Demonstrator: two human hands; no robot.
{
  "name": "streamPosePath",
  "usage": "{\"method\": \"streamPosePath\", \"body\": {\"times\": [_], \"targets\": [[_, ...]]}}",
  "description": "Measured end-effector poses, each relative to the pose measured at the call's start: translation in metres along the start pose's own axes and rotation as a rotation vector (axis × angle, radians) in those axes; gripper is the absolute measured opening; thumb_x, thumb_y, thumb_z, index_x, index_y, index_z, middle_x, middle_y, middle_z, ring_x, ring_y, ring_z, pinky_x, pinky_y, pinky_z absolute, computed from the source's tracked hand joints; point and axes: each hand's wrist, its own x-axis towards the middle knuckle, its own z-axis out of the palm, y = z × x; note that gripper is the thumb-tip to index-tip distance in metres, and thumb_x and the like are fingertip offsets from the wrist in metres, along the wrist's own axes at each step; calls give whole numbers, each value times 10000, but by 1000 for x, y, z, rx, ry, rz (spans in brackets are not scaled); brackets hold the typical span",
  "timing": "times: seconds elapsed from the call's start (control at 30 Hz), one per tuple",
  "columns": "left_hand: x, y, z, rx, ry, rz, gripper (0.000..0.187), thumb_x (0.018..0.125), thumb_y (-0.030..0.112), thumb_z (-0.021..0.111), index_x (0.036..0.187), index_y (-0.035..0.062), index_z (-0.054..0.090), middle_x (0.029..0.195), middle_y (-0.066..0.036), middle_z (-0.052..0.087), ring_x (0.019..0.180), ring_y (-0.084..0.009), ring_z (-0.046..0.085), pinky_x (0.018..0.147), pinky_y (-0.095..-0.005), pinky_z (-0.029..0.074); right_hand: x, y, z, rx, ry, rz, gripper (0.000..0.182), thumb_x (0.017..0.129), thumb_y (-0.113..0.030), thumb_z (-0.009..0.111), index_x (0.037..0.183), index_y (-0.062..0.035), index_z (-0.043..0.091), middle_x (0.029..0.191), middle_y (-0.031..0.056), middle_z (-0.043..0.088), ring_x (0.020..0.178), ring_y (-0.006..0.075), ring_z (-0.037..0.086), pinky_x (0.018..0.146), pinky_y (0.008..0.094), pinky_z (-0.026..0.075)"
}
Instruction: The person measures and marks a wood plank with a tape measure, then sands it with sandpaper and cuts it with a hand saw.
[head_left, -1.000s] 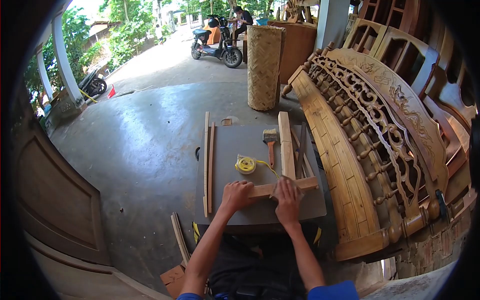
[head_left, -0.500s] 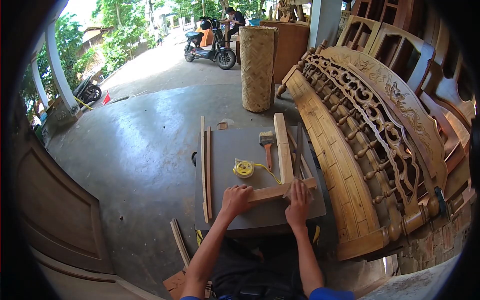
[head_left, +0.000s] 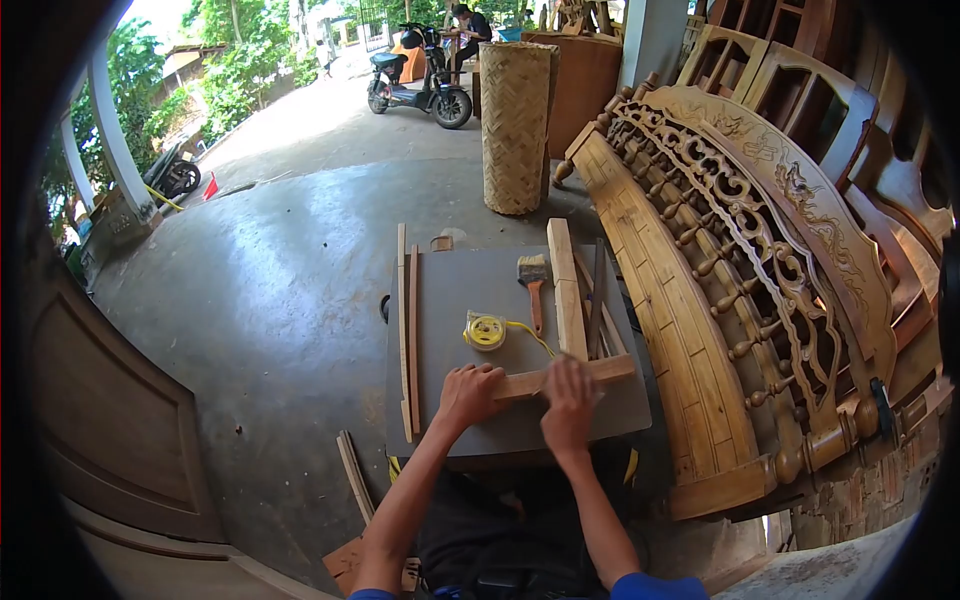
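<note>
A short wooden block [head_left: 522,385] lies crosswise on the grey tabletop [head_left: 470,415]. My left hand [head_left: 470,393] is closed around the block's left end. Over the middle of the block is my right hand [head_left: 570,398], smeared by motion, pressing a thin brownish sheet that looks like sandpaper against the wood; the sheet is mostly hidden under the fingers. Beyond the block lie a yellow tape measure [head_left: 486,331] with its tape partly out, a paintbrush [head_left: 534,290] with an orange-brown handle, and a longer wooden beam [head_left: 566,290] pointing away from me.
Thin wooden strips [head_left: 414,340] line the table's left side, and a dark flat bar [head_left: 597,295] lies right of the beam. Carved wooden panels [head_left: 700,300] lean close on the right. A woven bamboo roll [head_left: 515,130] stands behind; farther off are a scooter [head_left: 425,95] and a seated person [head_left: 470,38].
My right hand has slid left along the block, from near its right end to its middle. The left hand keeps its hold on the left end.
</note>
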Motion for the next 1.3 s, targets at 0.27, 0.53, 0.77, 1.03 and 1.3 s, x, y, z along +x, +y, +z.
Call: {"method": "streamPosePath", "body": {"times": [0.27, 0.53, 0.77, 1.03, 1.3], "targets": [[-1, -2, 3, 22, 0, -4, 289, 619, 307, 711, 805, 126, 584, 800, -44, 601, 803, -256, 600, 699, -389, 472, 2, 35, -5, -111, 63, 95, 627, 719, 47, 502, 1324, -62, 379, 1387, 81, 353, 1293, 279, 299, 1053, 444, 234], [-2, -4, 14, 49, 40, -21, 296, 610, 324, 716, 785, 124, 586, 784, -44, 598, 781, -262, 602, 679, -392, 477, -19, 1, -12, 205, -176, -235, 595, 732, 29, 492, 1313, -51, 392, 1372, 87, 372, 1286, 283, 305, 1063, 448, 219], [-3, 5, 2, 16, -2, -54, 300, 599, 310, 723, 792, 124, 586, 786, -46, 598, 787, -261, 604, 683, -391, 479, 3, 12, -1, -76, 56, 138, 594, 734, 11, 524, 1310, -67, 401, 1380, 65, 367, 1288, 277, 311, 1061, 446, 225], [-3, 5, 1, 19, -5, -28, 333, 598, 321, 722, 825, 121, 584, 811, -53, 611, 808, -269, 609, 694, -393, 483, 8, 39, -5, -23, 109, 219, 653, 723, 81, 457, 1348, -57, 327, 1412, 86, 295, 1320, 288, 233, 1079, 461, 172], [12, -7, -4, -6, -162, -2, 320, 637, 339, 691, 836, 109, 592, 779, -90, 629, 781, -277, 620, 654, -403, 490, -5, 23, 3, 22, -24, -144, 622, 742, 95, 434, 1342, -8, 303, 1423, 119, 253, 1312, 324, 233, 1073, 470, 200]]}}
